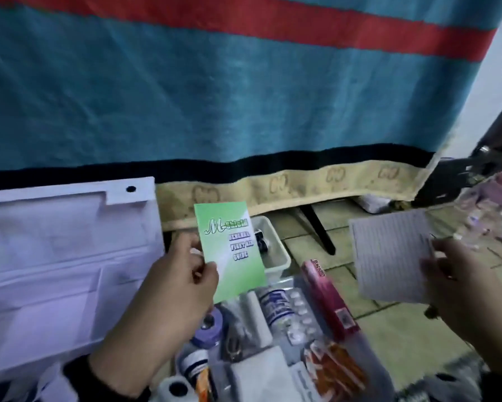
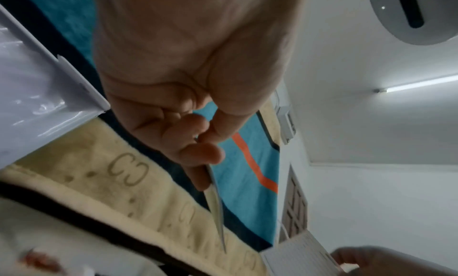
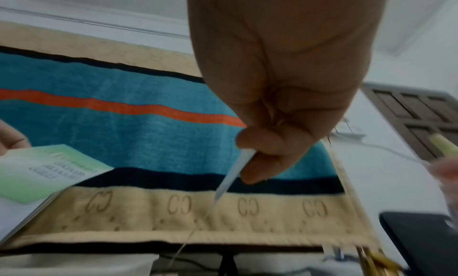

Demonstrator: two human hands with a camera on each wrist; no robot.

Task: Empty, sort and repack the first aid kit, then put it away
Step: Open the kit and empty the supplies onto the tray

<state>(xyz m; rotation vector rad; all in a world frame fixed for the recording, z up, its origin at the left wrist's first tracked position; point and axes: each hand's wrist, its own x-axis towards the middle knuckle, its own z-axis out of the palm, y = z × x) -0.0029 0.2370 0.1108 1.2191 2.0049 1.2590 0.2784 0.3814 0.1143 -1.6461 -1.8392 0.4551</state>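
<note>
From the head camera, the left hand (image 1: 168, 288) pinches a green paper first aid guide booklet (image 1: 229, 250) by its lower left edge, thumb in front, and lifts it up, likely so its cover can be read. The right hand (image 1: 458, 285) pinches a white lined paper sheet (image 1: 392, 256) by its right edge and lifts it too. The two papers are well apart, probably so each can be looked at and sorted. The open white plastic first aid kit box (image 1: 55, 256) lies at the left on the tiled floor (image 1: 403, 329). Beside it is a pile of small medical things (image 1: 273, 329), like a pink box, pills and rolls, so the kit looks mostly emptied. A blue blanket with a red stripe (image 1: 215, 97) hangs behind. From the left wrist camera, the booklet shows edge-on, squeezed between the thumb and curled fingers (image 2: 198, 155), with the wrist tipped up. From the right wrist camera, the lined sheet is also edge-on, thin as a blade, nipped between the thumb and curled fingers (image 3: 262, 149). The green booklet shows at the far left.
</note>
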